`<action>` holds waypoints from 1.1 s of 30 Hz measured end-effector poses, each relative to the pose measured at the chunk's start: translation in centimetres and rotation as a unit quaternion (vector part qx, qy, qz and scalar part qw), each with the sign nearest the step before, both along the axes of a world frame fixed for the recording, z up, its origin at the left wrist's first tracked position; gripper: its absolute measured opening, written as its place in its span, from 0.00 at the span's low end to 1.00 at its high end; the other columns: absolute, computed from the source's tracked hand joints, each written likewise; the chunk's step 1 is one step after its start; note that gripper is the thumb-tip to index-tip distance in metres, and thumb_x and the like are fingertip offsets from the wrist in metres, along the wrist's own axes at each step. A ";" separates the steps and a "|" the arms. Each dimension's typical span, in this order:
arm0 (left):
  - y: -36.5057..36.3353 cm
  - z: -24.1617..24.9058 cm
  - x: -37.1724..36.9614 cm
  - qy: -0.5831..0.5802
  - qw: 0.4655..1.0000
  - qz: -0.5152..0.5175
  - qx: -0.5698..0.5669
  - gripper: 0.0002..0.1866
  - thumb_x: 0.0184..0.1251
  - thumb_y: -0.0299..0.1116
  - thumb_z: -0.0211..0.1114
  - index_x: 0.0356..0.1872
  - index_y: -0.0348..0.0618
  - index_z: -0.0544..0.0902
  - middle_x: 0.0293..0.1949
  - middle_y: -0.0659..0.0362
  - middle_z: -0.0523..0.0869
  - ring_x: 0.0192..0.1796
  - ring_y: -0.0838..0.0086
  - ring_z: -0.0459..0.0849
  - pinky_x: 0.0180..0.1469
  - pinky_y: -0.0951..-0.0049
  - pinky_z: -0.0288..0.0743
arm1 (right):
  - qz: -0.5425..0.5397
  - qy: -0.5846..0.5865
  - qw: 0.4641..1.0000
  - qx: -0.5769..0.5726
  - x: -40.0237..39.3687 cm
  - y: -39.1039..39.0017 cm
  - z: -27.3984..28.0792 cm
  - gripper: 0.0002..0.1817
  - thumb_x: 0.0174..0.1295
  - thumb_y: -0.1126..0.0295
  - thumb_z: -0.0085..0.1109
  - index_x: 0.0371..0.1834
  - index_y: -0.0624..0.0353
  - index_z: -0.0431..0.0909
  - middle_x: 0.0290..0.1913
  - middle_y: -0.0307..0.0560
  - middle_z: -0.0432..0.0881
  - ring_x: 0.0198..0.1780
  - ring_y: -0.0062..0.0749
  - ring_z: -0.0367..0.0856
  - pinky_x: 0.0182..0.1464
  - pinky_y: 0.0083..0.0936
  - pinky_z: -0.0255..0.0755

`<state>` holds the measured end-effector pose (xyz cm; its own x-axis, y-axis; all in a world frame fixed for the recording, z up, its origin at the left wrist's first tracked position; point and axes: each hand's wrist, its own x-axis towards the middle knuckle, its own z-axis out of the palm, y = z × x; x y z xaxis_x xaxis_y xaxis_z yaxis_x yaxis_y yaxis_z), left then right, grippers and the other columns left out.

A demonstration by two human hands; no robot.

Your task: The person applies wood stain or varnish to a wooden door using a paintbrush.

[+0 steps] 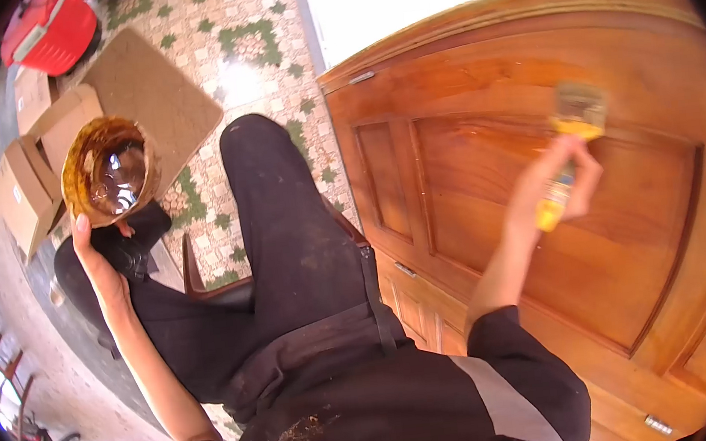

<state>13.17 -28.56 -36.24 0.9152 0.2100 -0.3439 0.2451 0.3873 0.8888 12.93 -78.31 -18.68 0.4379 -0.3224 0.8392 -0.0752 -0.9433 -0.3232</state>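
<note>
Looking down, the nearest thing is the person's own dark clothing, a black top with a grey band and dark trousers [288, 253], one knee raised toward the floor. To the left, the left hand [99, 256] cups from below a round container [109, 170] coated inside with glossy amber liquid, its fingers closed around the underside. To the right, the right hand [560, 186] grips the yellow handle of a flat paintbrush [575, 124], fingers wrapped tight, the bristles lying against the wooden door [498, 205]. That door has raised panels and a warm, shiny reddish-brown surface, with small metal hinges at its edge. Farther off, the floor [249, 50] is tiled in a green and cream pattern. On it lie a flat brown board [158, 86] and open cardboard boxes [29, 168], with a red case [49, 30] beyond them.
</note>
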 end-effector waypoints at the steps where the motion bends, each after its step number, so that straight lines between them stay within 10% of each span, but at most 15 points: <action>1: 0.0 -0.2 0.2 0.001 1.000 0.001 -0.012 0.23 0.78 0.52 0.55 0.49 0.37 0.78 0.30 0.56 0.81 0.32 0.72 0.80 0.42 0.71 0.76 | 0.018 0.008 0.998 -0.064 0.3 -0.9 -2.5 0.03 0.69 0.78 0.64 0.40 0.67 0.82 0.36 0.51 0.87 0.33 0.28 0.84 0.36 0.26 0.80; 11: -1.2 0.0 0.8 -0.036 0.999 0.006 -0.004 0.23 0.77 0.53 0.56 0.48 0.40 0.78 0.28 0.57 0.81 0.30 0.73 0.80 0.37 0.73 0.75 | 0.176 0.328 0.925 -0.081 -1.4 -3.8 -20.2 0.06 0.63 0.75 0.65 0.42 0.57 0.81 0.32 0.49 0.85 0.33 0.46 0.86 0.32 0.38 0.79; 24: -2.1 1.1 0.9 -0.036 0.998 0.034 0.048 0.21 0.76 0.53 0.58 0.48 0.43 0.77 0.24 0.58 0.80 0.26 0.74 0.81 0.33 0.75 0.74 | 0.038 -0.026 0.995 -0.085 -3.1 -2.4 6.0 0.05 0.66 0.81 0.65 0.43 0.69 0.84 0.40 0.56 0.90 0.38 0.38 0.89 0.41 0.29 0.82; 33: -1.8 1.0 0.4 -0.051 0.997 0.035 0.036 0.21 0.76 0.52 0.58 0.50 0.42 0.78 0.31 0.59 0.81 0.27 0.75 0.81 0.33 0.75 0.75 | 0.107 0.085 0.973 -0.186 -2.7 -3.8 -6.6 0.03 0.60 0.80 0.66 0.34 0.63 0.81 0.28 0.51 0.80 0.28 0.44 0.81 0.30 0.37 0.76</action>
<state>13.60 -30.40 -35.20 0.9271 0.2948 -0.2314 0.1265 0.3351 0.9336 10.23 -82.10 -25.33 0.6041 0.1044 0.7900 0.1134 -0.9926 0.0444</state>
